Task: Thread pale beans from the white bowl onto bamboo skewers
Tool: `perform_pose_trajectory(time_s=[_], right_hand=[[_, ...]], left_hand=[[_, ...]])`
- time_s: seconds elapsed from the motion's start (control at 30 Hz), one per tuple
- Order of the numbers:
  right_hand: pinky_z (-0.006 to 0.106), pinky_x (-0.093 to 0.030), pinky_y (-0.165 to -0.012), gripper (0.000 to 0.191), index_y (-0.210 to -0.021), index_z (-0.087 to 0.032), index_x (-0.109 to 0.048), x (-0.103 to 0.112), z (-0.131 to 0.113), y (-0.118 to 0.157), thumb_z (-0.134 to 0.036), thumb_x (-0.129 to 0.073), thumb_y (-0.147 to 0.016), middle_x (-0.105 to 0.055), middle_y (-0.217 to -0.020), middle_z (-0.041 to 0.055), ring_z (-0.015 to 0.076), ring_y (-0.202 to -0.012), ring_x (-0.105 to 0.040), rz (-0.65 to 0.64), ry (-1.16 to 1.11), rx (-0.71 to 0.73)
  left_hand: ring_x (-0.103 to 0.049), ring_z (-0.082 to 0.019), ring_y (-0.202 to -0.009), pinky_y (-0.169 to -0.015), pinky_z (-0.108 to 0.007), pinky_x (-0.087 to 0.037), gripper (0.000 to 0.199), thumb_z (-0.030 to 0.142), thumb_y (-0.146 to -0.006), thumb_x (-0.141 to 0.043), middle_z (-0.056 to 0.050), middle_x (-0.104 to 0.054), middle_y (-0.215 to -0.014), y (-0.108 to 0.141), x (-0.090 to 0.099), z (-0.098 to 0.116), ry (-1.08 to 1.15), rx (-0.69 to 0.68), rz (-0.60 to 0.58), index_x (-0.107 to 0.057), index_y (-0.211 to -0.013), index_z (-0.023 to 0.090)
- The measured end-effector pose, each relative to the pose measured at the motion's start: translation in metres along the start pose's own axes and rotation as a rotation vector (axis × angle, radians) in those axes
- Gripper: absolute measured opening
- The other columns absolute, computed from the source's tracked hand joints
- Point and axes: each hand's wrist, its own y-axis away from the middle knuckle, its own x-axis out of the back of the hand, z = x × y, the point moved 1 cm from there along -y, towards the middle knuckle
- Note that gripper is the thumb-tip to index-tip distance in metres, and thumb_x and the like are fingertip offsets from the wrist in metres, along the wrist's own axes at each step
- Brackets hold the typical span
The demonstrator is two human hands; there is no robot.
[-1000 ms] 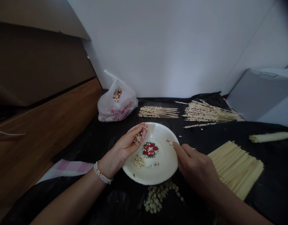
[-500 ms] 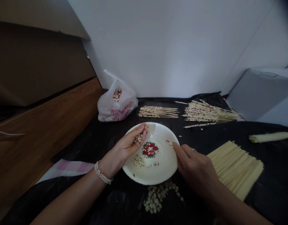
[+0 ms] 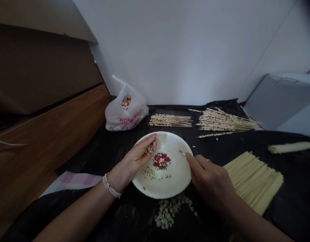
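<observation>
A white bowl (image 3: pixel 178 174) with a red floral print stands in front of me; small pale kernels (image 3: pixel 149 173) lie inside it. My left hand (image 3: pixel 142 151), a beaded bracelet at its wrist, is over the bowl's left side with several kernels cupped in the palm. Its thumb and forefinger are together near the bare tip of a thin skewer (image 3: pixel 170 145). My right hand (image 3: pixel 211 176) is closed on the skewer's other end at the bowl's right rim. A few reddish-white kernels sit on the skewer beside the right fingertips.
A white plastic bag (image 3: pixel 127 112) stands behind the bowl. Threaded skewers lie in a small bundle (image 3: pixel 170 120) and a larger pile (image 3: pixel 217 121). Bare skewers (image 3: pixel 255 179) lie at the right, below a pale wrapped roll (image 3: pixel 291 147). Loose kernels (image 3: pixel 167 213) lie in front of the bowl.
My left fingertips have shifted very slightly left and down. The right hand and the skewer look almost unmoved.
</observation>
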Motion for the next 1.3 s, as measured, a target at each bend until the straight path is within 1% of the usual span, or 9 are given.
perform_pose_trajectory(time_s=[0.13, 0.23, 0.37, 0.47, 0.53, 0.7, 1.0, 1.3], right_hand=[[0.031, -0.040, -0.044, 0.029, -0.107, -0.003, -0.070, 0.001, 0.001, 0.000, -0.010, -0.044, -0.094, -0.064, -0.068, 0.0069, 0.0174, -0.048, -0.058, -0.001, -0.003, 0.003], [0.030, -0.039, -0.045, 0.029, -0.107, -0.004, -0.070, 0.002, 0.001, 0.001, -0.011, -0.045, -0.094, -0.063, -0.068, 0.0062, 0.0172, -0.049, -0.058, -0.001, 0.008, -0.002], [0.030, -0.038, -0.045, 0.029, -0.108, -0.005, -0.070, 0.001, 0.001, 0.002, -0.010, -0.046, -0.093, -0.063, -0.068, 0.0057, 0.0172, -0.049, -0.058, -0.003, 0.012, -0.002], [0.031, -0.038, -0.045, 0.029, -0.107, -0.005, -0.070, 0.001, 0.001, 0.002, -0.011, -0.045, -0.094, -0.063, -0.067, 0.0056, 0.0174, -0.048, -0.057, 0.000, 0.013, -0.007], [0.031, -0.038, -0.045, 0.029, -0.107, -0.006, -0.070, 0.000, 0.000, 0.002, -0.011, -0.045, -0.095, -0.062, -0.067, 0.0053, 0.0172, -0.048, -0.056, 0.011, 0.014, -0.010], [0.031, -0.038, -0.044, 0.029, -0.108, -0.006, -0.070, 0.002, 0.000, 0.002, -0.011, -0.045, -0.095, -0.063, -0.067, 0.0051, 0.0172, -0.049, -0.057, 0.015, 0.016, -0.011], [0.030, -0.039, -0.045, 0.029, -0.108, -0.005, -0.069, 0.001, 0.001, 0.001, -0.011, -0.044, -0.095, -0.063, -0.068, 0.0051, 0.0167, -0.049, -0.057, 0.019, 0.008, -0.007], [0.030, -0.037, -0.045, 0.030, -0.107, -0.005, -0.070, 0.000, 0.000, 0.001, -0.011, -0.043, -0.095, -0.062, -0.067, 0.0055, 0.0169, -0.049, -0.057, 0.013, -0.001, -0.004]], left_hand=[[-0.066, -0.008, -0.060, -0.058, -0.014, -0.056, 0.019, -0.004, -0.082, -0.059, -0.004, -0.068, -0.074, 0.004, -0.002, 0.000, -0.042, -0.040, -0.016, -0.069, -0.087, 0.010], [-0.065, -0.008, -0.059, -0.057, -0.013, -0.055, 0.019, -0.005, -0.081, -0.059, -0.003, -0.068, -0.072, 0.006, -0.004, 0.000, -0.051, -0.032, -0.016, -0.069, -0.087, 0.011], [-0.064, -0.007, -0.056, -0.055, -0.013, -0.055, 0.019, -0.003, -0.083, -0.058, -0.001, -0.066, -0.069, 0.006, -0.007, 0.001, -0.028, -0.017, 0.034, -0.068, -0.088, 0.013], [-0.064, -0.007, -0.055, -0.055, -0.013, -0.055, 0.016, 0.000, -0.085, -0.057, -0.001, -0.065, -0.067, 0.005, -0.007, 0.002, 0.023, 0.019, 0.067, -0.068, -0.088, 0.012], [-0.065, -0.007, -0.058, -0.058, -0.013, -0.056, 0.016, 0.001, -0.085, -0.057, -0.002, -0.066, -0.070, 0.004, -0.006, 0.003, 0.054, 0.046, 0.058, -0.067, -0.092, 0.011], [-0.066, -0.008, -0.065, -0.061, -0.015, -0.057, 0.027, 0.000, -0.086, -0.056, -0.002, -0.068, -0.078, 0.000, 0.000, 0.003, 0.093, 0.077, 0.002, -0.065, -0.107, 0.014], [-0.067, -0.009, -0.067, -0.064, -0.015, -0.057, 0.031, 0.004, -0.088, -0.055, -0.003, -0.068, -0.081, -0.003, 0.002, 0.003, 0.140, 0.101, -0.020, -0.061, -0.118, 0.013], [-0.068, -0.009, -0.069, -0.064, -0.016, -0.057, 0.033, 0.003, -0.090, -0.053, -0.003, -0.069, -0.082, -0.010, 0.008, 0.003, 0.144, 0.093, -0.035, -0.060, -0.121, 0.013]])
